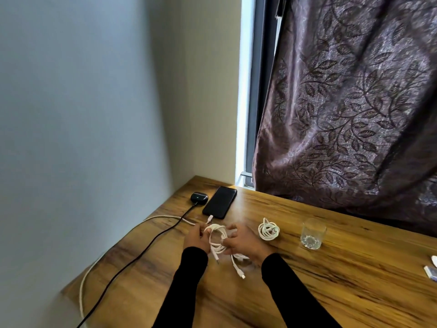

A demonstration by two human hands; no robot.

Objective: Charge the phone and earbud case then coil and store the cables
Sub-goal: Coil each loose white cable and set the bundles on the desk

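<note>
My left hand and right hand pinch white cable | risk: loops spring loose, snagging phone at 12 o'clock

Two arms in long black sleeves — plain, close-fitting, ending at the wrists — with bare hands.

On the bench, the earbud case sits at 9 o'clock of the phone; the coiled cable at 9 o'clock of the glass.
</note>
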